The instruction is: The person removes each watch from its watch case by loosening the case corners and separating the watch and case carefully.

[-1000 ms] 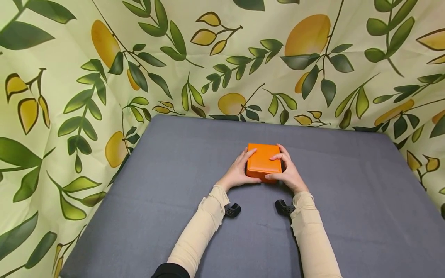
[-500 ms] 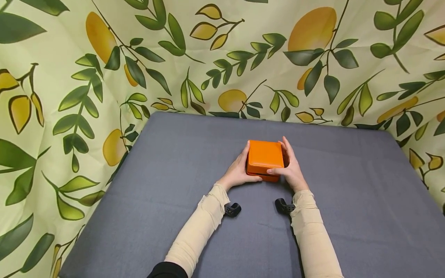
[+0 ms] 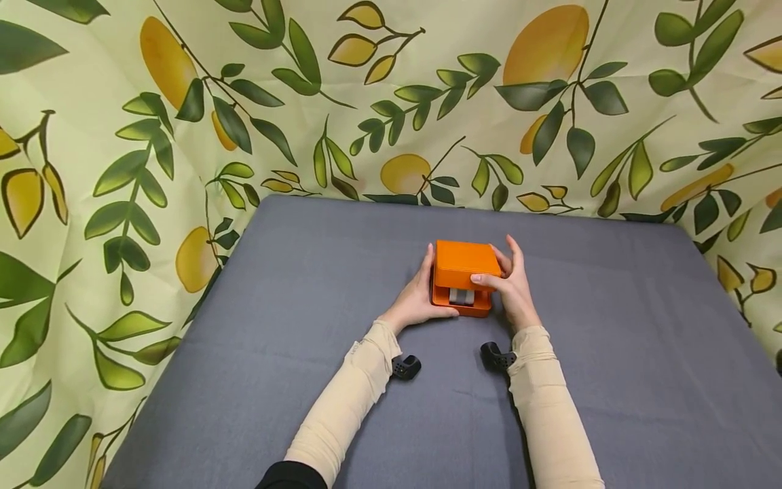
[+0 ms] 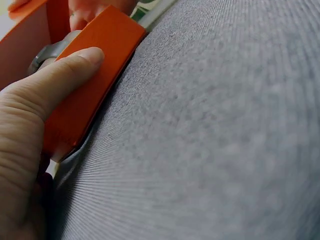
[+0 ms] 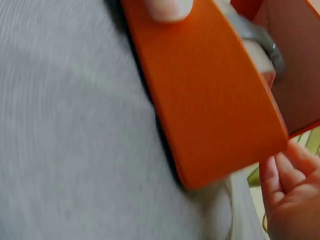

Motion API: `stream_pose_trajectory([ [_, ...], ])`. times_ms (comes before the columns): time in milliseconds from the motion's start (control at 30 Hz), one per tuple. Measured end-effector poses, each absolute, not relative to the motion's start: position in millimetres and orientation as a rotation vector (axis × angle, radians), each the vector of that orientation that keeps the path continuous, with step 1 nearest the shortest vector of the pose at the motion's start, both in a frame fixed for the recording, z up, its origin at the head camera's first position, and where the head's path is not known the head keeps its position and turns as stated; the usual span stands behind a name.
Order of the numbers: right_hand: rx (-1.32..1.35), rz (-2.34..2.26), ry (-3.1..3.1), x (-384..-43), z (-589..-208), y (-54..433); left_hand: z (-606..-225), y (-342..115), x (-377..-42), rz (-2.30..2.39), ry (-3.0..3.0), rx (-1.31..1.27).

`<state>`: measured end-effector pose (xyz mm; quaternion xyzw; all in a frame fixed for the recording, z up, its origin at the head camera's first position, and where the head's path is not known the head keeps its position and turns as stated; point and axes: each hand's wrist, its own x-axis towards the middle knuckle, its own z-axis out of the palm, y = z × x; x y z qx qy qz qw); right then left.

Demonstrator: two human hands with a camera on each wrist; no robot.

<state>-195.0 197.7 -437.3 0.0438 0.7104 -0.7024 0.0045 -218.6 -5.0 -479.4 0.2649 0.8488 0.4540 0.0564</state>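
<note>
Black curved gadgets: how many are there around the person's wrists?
2: the left gadget at the inner side of the left sleeve, the right gadget likewise by the right sleeve. More could be hidden under the sleeves.

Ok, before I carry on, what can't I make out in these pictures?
- Gray band: head view, top hidden by the lid.
- Back wall of the base: head view, also hidden by the lid.
- Right hand: left wrist view, mostly cut off by the top edge.
- Left hand: right wrist view, all but a thumb tip cut off by the top edge.
- Sleeve marking: head view, too small to read.
</note>
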Motion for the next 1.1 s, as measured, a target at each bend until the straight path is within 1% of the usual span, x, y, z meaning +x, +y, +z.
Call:
stream_pose_trajectory([
  [167, 0.292, -2.208, 2.181, -196, -433, 194, -479, -7, -217, 1.445, 2.489, 0.82],
  [367, 0.396, -2.192, 2.216, -197, -427, 191, -479, -7, -217, 1.342, 2.524, 0.842],
  [567, 0.584, -2.187, 2.23, -207, -418, 182, -476, -9, -217, 1.315, 2.555, 0.831],
  [733, 0.659, -2.137, 2.189, -217, -408, 183, -475, -8, -217, 1.32, 2.552, 0.843],
  [933, 0.627, -2.227, 2.209, -217, -412, 183, -474, -7, -216, 1.31, 2.567, 0.828],
  [1100, 0.401, -2.255, 2.251, -206, -419, 186, -476, -7, -216, 1.334, 2.574, 0.799],
])
